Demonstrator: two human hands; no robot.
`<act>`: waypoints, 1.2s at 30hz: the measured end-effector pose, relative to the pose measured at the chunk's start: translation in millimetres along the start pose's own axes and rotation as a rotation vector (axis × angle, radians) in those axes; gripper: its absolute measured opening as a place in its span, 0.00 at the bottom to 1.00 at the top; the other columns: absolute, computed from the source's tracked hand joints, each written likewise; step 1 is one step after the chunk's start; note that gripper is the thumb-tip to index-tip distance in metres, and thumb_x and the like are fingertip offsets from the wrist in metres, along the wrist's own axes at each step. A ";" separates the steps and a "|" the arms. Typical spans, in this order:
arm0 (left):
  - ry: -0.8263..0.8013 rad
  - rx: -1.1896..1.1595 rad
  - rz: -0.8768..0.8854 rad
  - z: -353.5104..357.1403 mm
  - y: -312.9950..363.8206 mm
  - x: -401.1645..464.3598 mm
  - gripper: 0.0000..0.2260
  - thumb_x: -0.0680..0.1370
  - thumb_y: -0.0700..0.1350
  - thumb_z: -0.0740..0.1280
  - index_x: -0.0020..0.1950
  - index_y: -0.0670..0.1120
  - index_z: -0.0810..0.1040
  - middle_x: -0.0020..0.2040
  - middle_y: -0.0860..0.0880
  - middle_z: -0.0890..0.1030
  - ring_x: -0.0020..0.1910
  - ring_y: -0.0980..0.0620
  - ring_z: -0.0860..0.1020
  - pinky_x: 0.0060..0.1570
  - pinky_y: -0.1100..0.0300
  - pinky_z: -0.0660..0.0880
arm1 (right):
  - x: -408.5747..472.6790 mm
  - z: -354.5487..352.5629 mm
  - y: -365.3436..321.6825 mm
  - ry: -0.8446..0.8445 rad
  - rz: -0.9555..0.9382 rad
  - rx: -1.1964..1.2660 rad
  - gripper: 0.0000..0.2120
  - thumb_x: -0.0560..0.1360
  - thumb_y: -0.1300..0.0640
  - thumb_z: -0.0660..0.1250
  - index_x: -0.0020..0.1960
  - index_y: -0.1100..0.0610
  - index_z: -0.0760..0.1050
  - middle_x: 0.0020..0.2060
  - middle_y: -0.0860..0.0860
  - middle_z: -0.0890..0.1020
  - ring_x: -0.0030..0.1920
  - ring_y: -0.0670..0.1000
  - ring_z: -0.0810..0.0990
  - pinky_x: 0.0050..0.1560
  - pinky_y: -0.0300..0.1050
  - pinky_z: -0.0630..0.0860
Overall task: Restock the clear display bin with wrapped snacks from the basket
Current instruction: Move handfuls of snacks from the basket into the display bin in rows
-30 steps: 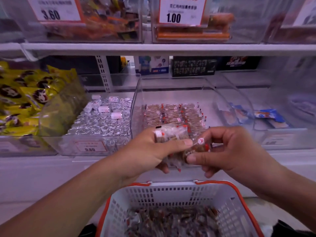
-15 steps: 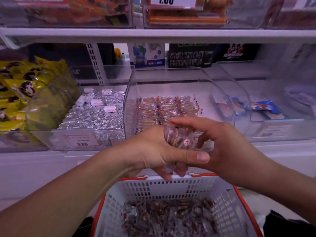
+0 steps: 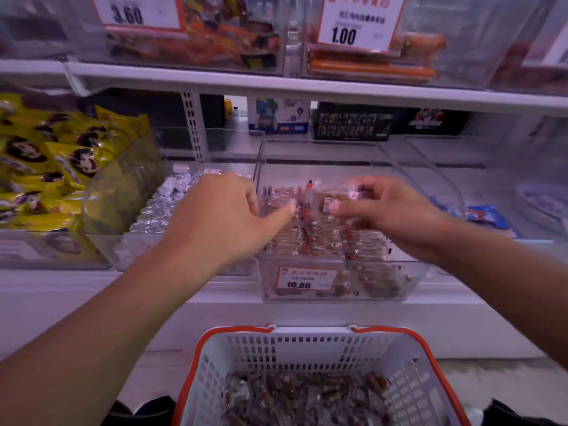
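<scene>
Clearly the restocking is under way but far from finished. The clear display bin (image 3: 415,272), the one with the 10.80 price tag (image 3: 305,278) on its front wall, already holds neat rows of wrapped snacks across its floor, yet the rows lie low against its tall walls, so there looks to be room for many more. Both hands reach over the bin's front edge. The right hand (image 3: 390,210) pinches a wrapped snack (image 3: 330,199) between thumb and fingers, holding it just above the rows. The left hand (image 3: 221,222) hovers beside it with fingers loosely curled and the thumb pointing toward the packet; motion blur makes it hard to say whether the left fingertips touch the wrapper or a second packet, so I cannot tell if that hand holds anything.

Below, the white basket (image 3: 215,358) with its orange rim sits near the person, well apart from the bin, and a thick layer of the same brown wrapped snacks (image 3: 307,395) still covers its bottom. Judging by that pile, most of the work is left: the packet in hand is not yet set down, and many trips between basket and bin remain.
</scene>
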State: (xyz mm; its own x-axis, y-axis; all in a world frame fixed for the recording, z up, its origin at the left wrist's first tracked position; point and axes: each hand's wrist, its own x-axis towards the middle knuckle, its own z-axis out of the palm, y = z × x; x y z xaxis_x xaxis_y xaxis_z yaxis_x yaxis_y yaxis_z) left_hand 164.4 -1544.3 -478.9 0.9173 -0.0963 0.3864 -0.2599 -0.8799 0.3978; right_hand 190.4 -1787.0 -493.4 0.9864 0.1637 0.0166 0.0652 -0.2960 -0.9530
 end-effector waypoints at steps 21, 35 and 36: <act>-0.308 0.024 0.070 27.8 -29.0 8.8 0.14 0.78 0.48 0.64 0.38 0.41 0.80 0.38 0.43 0.83 0.38 0.45 0.82 0.42 0.51 0.80 | 170.7 45.0 39.8 0.267 -0.075 -0.803 0.32 0.64 0.53 0.82 0.64 0.57 0.76 0.54 0.55 0.82 0.50 0.54 0.81 0.47 0.40 0.74; 0.040 0.106 0.085 15.7 -21.6 4.8 0.18 0.73 0.61 0.67 0.32 0.48 0.73 0.28 0.51 0.76 0.30 0.50 0.76 0.33 0.56 0.75 | 132.9 42.5 -3.2 0.200 0.038 -0.838 0.32 0.70 0.51 0.78 0.69 0.59 0.72 0.64 0.56 0.78 0.63 0.55 0.77 0.62 0.45 0.74; 0.086 0.039 0.126 11.5 -20.1 4.3 0.17 0.73 0.58 0.68 0.31 0.48 0.72 0.26 0.54 0.74 0.29 0.52 0.75 0.31 0.58 0.73 | 119.6 39.2 -13.1 0.213 -0.018 -0.884 0.28 0.71 0.51 0.76 0.67 0.58 0.74 0.62 0.55 0.79 0.61 0.54 0.78 0.62 0.46 0.75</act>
State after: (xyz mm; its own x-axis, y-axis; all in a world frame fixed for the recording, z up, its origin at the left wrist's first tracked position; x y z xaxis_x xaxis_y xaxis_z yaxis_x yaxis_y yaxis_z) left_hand 177.0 -1532.4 -494.9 0.8485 -0.1688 0.5016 -0.3582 -0.8808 0.3096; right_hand 301.6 -1726.7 -490.8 0.9854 0.0234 0.1685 0.0858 -0.9236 -0.3735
